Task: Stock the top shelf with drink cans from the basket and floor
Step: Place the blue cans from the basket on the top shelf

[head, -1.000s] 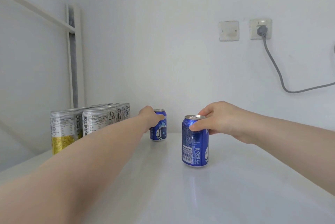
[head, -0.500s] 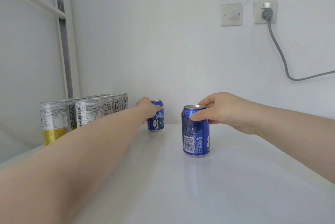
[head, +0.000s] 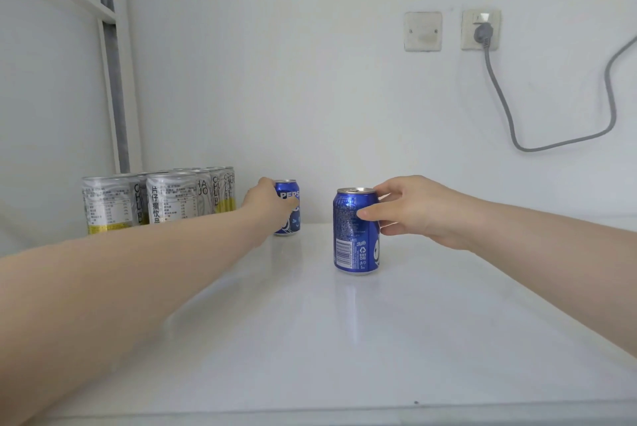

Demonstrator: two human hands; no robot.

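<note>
Left grip (head: 267, 200): far Pepsi can (head: 290, 196) is held, lately turned logo-out.
Right grip (head: 413, 210): near Pepsi can (head: 355, 239) is still held, so not stocked yet.

The near can (head: 355, 239) is coloured deep blue with a white barcode panel, the far can (head: 293, 196) blue with white lettering, the left cans (head: 107, 203) silver banded in yellow, the shelf (head: 310, 339) glossy white, and the cable (head: 488, 62) grey.
</note>
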